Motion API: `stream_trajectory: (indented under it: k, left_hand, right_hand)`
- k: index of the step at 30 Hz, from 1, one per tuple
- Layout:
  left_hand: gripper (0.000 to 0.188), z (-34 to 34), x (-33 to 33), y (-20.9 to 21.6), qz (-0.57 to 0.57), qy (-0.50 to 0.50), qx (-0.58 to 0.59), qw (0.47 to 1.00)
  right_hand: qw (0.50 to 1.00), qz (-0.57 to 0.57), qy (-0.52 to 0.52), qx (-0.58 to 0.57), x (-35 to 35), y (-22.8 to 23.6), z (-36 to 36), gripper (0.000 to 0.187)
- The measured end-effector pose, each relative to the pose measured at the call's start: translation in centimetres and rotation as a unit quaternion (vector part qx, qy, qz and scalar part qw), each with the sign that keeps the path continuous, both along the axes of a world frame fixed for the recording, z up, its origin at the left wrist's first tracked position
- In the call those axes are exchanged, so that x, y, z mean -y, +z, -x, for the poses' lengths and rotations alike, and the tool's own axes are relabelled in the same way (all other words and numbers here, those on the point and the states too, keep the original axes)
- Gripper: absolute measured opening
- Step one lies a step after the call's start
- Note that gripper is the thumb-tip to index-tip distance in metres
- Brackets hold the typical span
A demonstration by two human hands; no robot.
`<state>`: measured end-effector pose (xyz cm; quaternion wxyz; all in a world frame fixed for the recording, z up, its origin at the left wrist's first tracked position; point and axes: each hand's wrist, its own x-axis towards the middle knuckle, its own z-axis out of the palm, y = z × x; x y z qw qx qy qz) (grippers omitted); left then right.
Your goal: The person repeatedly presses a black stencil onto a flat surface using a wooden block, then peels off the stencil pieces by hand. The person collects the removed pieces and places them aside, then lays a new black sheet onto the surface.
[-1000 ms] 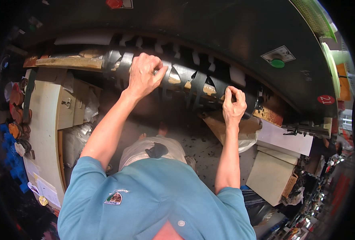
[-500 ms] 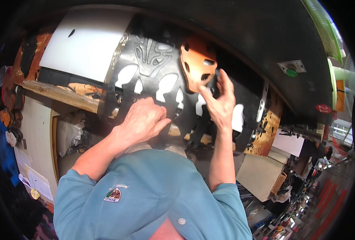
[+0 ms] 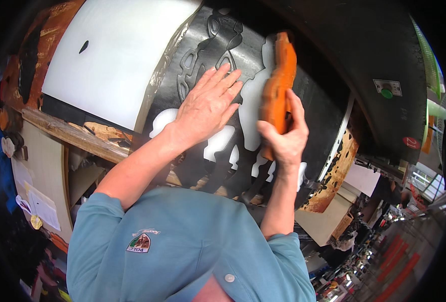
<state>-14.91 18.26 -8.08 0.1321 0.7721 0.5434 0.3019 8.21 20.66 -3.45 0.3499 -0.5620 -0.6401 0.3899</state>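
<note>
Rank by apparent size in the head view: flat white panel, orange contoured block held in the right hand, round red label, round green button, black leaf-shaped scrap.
1. White panel
2. Orange block
3. Red label
Green button and black scrap: too alike in size to rank.

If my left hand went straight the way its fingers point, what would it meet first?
Your left hand would likely meet the looped black cutout just ahead; depth is hard to judge.
</note>
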Motion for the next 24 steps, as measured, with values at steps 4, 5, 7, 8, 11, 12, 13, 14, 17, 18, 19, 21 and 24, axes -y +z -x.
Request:
stream_trajectory:
  k: [4, 5, 7, 8, 11, 12, 13, 14, 17, 18, 19, 21, 24]
  left_hand:
    - [0.046, -1.1, 0.0, 1.1, 0.024, 0.013, 0.066, 0.997]
    - [0.045, -1.8, 0.2, 1.5, 0.043, 0.014, 0.101, 0.994]
    - [0.065, -3.5, 0.7, 2.2, 0.040, 0.005, 0.173, 0.984]
    - [0.060, -4.3, 0.6, 2.4, 0.047, -0.007, 0.176, 0.983]
    - [0.044, -6.4, 0.7, 2.9, 0.093, -0.044, 0.182, 0.978]
    - [0.041, -6.7, 0.7, 3.0, 0.105, -0.045, 0.199, 0.973]
    - [0.038, -6.8, 0.7, 3.0, 0.126, -0.050, 0.212, 0.968]
    - [0.034, -6.9, 0.7, 3.0, 0.160, -0.054, 0.220, 0.961]
    - [0.025, -6.5, 0.8, 2.9, 0.188, -0.064, 0.240, 0.950]
    - [0.024, -6.4, 0.9, 2.9, 0.190, -0.065, 0.240, 0.950]
    - [0.022, -6.3, 1.1, 2.8, 0.181, -0.067, 0.251, 0.948]
    - [0.022, -6.3, 1.4, 2.6, 0.188, -0.062, 0.256, 0.946]
    - [0.020, -6.4, 1.8, 2.2, 0.180, -0.057, 0.280, 0.941]
  right_hand:
    - [0.959, 0.105, -0.019, -0.264, -0.4, 1.4, -2.2, 0.101]
    - [0.955, 0.105, -0.015, -0.276, -0.4, 1.3, -2.3, 0.100]
    - [0.955, 0.100, -0.014, -0.280, -0.4, 0.9, -2.3, 0.098]
    - [0.953, 0.094, -0.009, -0.287, -0.4, 0.6, -2.2, 0.098]
    - [0.949, 0.096, -0.011, -0.301, -0.3, 0.3, -2.2, 0.097]
    - [0.950, 0.097, -0.011, -0.296, -0.3, 0.3, -2.2, 0.097]
    - [0.950, 0.095, -0.012, -0.297, -0.3, 0.3, -2.2, 0.097]
    - [0.950, 0.095, -0.017, -0.296, -0.3, 0.4, -2.2, 0.097]
    - [0.954, 0.101, -0.011, -0.282, -0.4, 0.6, -2.1, 0.096]
    - [0.954, 0.103, -0.004, -0.281, -0.4, 0.6, -2.0, 0.096]
    - [0.954, 0.099, -0.004, -0.284, -0.4, 0.6, -1.9, 0.097]
    - [0.960, 0.089, -0.003, -0.266, -0.4, 0.4, -1.8, 0.097]
    - [0.960, 0.092, -0.006, -0.266, -0.2, 0.4, -1.8, 0.097]
